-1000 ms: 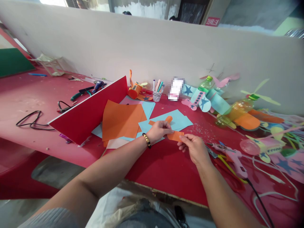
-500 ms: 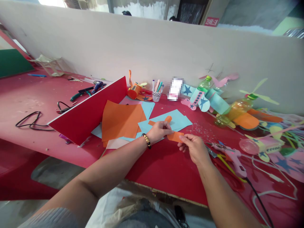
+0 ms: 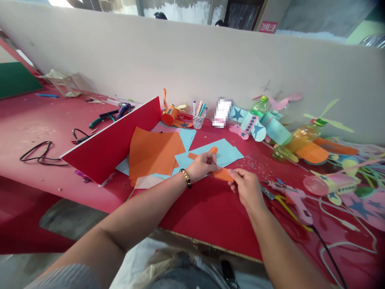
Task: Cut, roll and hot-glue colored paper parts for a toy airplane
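Between my two hands is a small piece of orange paper (image 3: 222,174), held above the red tabletop (image 3: 210,216). My left hand (image 3: 203,165), with a beaded bracelet at its wrist, pinches the paper's left end. At the right end, my right hand (image 3: 245,182) grips it between thumb and fingers. Light blue paper sheets (image 3: 227,154) lie just beyond my left hand, with small orange cut pieces (image 3: 213,150) on them. Larger orange sheets (image 3: 155,152) rest further left.
A red board (image 3: 117,140) stands upright on the left. Scissors (image 3: 279,198) and a pink glue gun (image 3: 299,202) with its cord lie at the right. Behind are a pen cup (image 3: 198,120), a pixelated phone (image 3: 222,112) and bottle-and-paper planes (image 3: 309,140).
The orange paper has tilted, its right end dipping slightly and its visible shape turning narrower. My right hand has shifted a little; my left hand stays almost in place.
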Demonstrator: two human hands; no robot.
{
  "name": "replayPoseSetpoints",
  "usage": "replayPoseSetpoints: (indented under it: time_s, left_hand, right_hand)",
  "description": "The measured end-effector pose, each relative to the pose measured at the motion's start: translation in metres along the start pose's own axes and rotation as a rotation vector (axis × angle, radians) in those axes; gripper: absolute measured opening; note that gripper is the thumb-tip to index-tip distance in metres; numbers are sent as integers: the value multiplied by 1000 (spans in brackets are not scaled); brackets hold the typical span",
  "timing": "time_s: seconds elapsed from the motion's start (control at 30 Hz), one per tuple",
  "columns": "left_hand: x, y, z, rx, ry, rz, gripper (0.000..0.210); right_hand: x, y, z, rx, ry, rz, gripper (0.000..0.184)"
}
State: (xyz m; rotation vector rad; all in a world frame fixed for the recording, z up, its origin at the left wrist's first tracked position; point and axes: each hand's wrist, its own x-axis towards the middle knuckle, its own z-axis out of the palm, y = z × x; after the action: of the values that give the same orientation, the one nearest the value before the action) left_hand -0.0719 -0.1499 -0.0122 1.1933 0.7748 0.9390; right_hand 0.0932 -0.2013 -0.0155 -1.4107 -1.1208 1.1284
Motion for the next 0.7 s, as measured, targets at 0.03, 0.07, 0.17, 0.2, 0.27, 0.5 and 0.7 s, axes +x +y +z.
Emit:
replayPoseSetpoints:
  time_s: [0.03,0.07,0.17,0.2,0.27,0.5,0.7]
  left_hand:
    - [0,-1,1,-7,9,-4,31]
    - [-1,-2,2,-8,9,-21,32]
    - [-2,-4,4,6,-66,-107,35]
    - [-3,-4,4,10,-94,-127,36]
    - [-3,-3,4,18,-110,-144,36]
    - [-2,3,-1,7,-44,-145,29]
    - [-3,6,0,43,-39,-135,24]
  right_hand:
    - [0,0,0,-22,9,-17,30]
    - [-1,0,-1,-46,22,-37,30]
    - [-2,-2,-2,-129,61,-102,31]
    - [-3,-2,-3,-152,68,-119,32]
    - [-3,-3,-3,-166,64,-131,32]
    - [-2,-5,-4,29,-142,-38,24]
    - [-3,-5,-5,64,-138,20,30]
